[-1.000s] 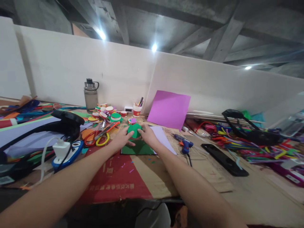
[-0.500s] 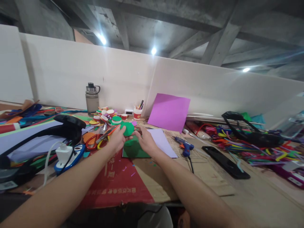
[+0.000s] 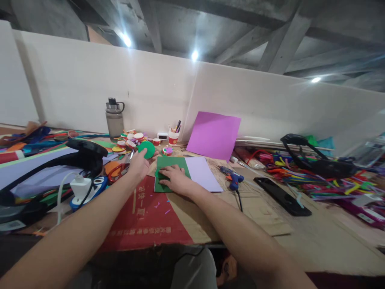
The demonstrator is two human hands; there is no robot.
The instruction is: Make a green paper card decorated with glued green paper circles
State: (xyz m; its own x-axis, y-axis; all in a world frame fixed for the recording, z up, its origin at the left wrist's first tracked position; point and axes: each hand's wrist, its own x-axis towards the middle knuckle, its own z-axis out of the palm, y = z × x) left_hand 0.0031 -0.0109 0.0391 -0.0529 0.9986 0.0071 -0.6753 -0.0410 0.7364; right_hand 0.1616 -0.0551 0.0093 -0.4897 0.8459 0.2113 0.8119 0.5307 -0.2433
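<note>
My left hand (image 3: 140, 163) holds a round green disc (image 3: 146, 150) by its edge, above the small red and white round pieces (image 3: 138, 137). Flat on the dark green sheet (image 3: 173, 161) lies my right hand (image 3: 174, 178), palm down with its fingers spread; a bit of lighter green shows at its fingertips. A lilac sheet (image 3: 203, 173) adjoins the green one on the right. Red-handled scissors (image 3: 116, 170) are partly hidden behind my left forearm.
A blue glue gun (image 3: 235, 179) and a black phone (image 3: 281, 196) lie to the right. Behind stand a bottle (image 3: 114, 122), a pen cup (image 3: 173, 136) and a purple sheet (image 3: 213, 134). Colourful pipe cleaners (image 3: 343, 182) pile at far right; a white plug (image 3: 80, 186) is at left.
My hands have moved apart. The left one has carried the green disc up and to the left, while the right one has come down onto the dark green sheet. The view has shifted slightly.
</note>
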